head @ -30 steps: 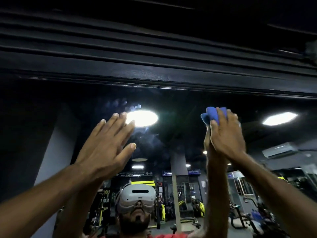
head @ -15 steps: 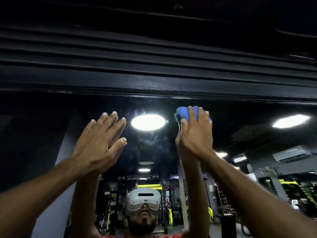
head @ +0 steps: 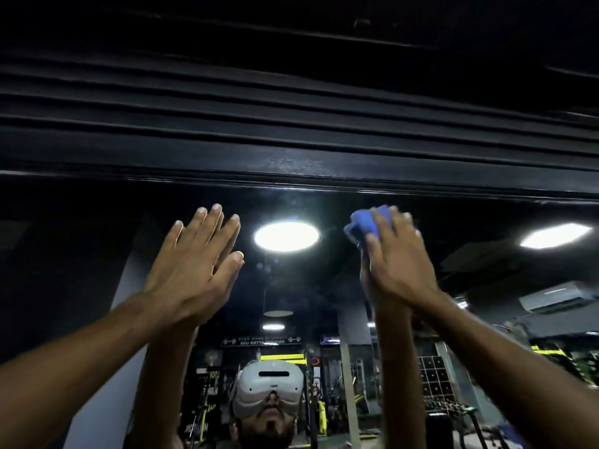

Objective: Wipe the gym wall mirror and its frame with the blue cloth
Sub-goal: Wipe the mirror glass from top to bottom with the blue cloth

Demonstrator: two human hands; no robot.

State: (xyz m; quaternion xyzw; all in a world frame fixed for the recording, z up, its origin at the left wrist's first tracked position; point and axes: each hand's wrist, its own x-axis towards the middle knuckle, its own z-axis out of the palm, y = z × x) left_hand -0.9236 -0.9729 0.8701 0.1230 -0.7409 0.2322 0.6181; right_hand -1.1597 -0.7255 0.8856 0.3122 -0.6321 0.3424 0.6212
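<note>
The wall mirror [head: 291, 286] fills the lower half of the head view, under its black ribbed top frame [head: 291, 163]. My right hand [head: 395, 267] is raised high and presses a bunched blue cloth [head: 361, 223] against the glass just below the frame. The cloth shows only above my fingers. My left hand [head: 194, 267] rests flat on the mirror to the left, fingers together and empty. Both forearms and their reflections reach up from the bottom edge.
The glass reflects a round ceiling light [head: 286, 237] between my hands, another light [head: 554, 235] at the right, an air conditioner [head: 557, 296], gym racks and a person in a white headset [head: 267, 388].
My right hand slid the cloth left along the glass, then back a little to the right, staying just under the frame. My left hand stays flat on the mirror.
</note>
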